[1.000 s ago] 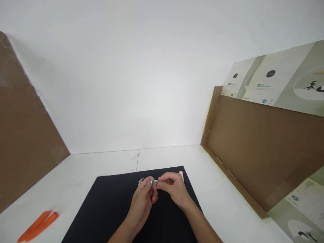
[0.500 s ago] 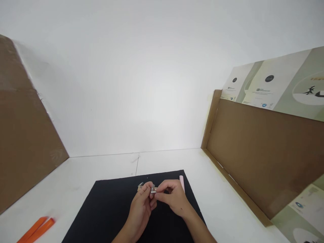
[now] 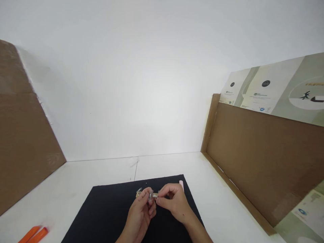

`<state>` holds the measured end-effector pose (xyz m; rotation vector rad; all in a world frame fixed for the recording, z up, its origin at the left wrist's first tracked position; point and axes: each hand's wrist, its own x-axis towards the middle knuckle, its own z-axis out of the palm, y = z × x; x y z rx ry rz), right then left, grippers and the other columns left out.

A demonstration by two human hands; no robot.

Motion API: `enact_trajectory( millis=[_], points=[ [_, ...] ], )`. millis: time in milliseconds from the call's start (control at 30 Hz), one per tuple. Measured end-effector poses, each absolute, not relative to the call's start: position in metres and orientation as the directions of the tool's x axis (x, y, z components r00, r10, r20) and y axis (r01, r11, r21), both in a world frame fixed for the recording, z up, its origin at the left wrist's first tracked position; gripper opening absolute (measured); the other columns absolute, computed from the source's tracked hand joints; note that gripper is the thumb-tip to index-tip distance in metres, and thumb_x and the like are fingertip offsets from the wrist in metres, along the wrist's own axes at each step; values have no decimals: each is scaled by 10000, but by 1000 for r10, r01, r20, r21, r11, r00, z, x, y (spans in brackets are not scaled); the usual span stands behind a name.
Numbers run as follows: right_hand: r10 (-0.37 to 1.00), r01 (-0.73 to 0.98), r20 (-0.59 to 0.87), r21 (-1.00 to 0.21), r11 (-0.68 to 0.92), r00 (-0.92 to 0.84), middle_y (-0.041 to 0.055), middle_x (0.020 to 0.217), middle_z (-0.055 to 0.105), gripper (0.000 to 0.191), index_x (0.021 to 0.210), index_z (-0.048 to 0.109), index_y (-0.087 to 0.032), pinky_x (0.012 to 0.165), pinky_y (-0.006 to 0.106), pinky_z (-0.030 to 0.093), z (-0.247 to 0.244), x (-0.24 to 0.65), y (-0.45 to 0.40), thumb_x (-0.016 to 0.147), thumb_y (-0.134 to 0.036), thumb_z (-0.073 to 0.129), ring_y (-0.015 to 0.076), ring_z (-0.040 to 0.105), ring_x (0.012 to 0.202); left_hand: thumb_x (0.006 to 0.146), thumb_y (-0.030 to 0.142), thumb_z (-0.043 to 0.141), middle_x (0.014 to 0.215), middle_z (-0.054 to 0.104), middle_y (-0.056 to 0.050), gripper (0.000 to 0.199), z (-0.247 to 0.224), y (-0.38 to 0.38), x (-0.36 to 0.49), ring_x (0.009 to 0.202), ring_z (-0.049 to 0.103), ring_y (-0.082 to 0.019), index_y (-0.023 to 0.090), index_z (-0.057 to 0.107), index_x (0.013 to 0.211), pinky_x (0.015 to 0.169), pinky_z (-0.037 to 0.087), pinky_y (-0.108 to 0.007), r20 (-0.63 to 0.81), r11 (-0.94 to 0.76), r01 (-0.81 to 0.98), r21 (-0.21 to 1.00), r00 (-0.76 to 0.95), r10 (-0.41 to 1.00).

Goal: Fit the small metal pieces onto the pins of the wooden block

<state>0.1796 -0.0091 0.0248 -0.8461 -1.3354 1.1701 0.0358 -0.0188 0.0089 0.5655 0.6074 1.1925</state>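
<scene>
My left hand [image 3: 140, 211] is closed, its thumb and fingers pinching a small shiny metallic piece [image 3: 151, 195] above the black mat [image 3: 101, 216]. From the right, my right hand [image 3: 176, 204] pinches the pale end of the small piece [image 3: 155, 195] with thumb and forefinger. The fingers cover much of it, so its exact kind is unclear. Just beyond my left fingers shows a small gold-and-silver item [image 3: 138, 192], partly hidden; I cannot tell whether it is held or lies on the mat. A pale pink stick-like object [image 3: 181, 185] lies behind my right hand.
Two orange objects [image 3: 37, 234] lie on the white table [image 3: 76, 189] at the lower left. A brown cardboard panel [image 3: 27, 141] stands on the left, and an open cardboard box [image 3: 263, 158] with printed flaps on the right. A white wall [image 3: 141, 84] rises behind.
The small metallic piece has turned between my fingers, now showing a rounded, upright face toward my left hand. The whole view has shifted slightly, with the scene sitting lower.
</scene>
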Motion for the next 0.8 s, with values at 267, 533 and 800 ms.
enact_trajectory(
  millis=[267,533,800],
  points=[
    [954,-187,250,-958,218,-169,16,651,681,110,616,684,-177,586,273,495,26,172,-15,646,-191,790,169,642,620,651,419,824,605,467,62,379,7,-18,37,473,362,-56,176,547,742,486,250,-227,-170,287,-690,665,235,957],
    [967,-91,253,-963,254,20,18,631,663,139,626,696,-164,573,258,452,21,179,-2,627,-236,815,147,574,600,714,415,787,618,464,61,346,-2,-15,35,456,345,-52,183,539,780,476,210,-231,-140,289,-665,689,269,953],
    [951,-112,285,-956,272,-122,17,658,657,171,622,675,-168,616,272,444,18,181,-8,629,-261,819,154,586,640,689,421,807,608,464,62,376,4,-16,37,463,347,-51,182,521,741,489,219,-226,-164,311,-667,677,276,947]
  ],
)
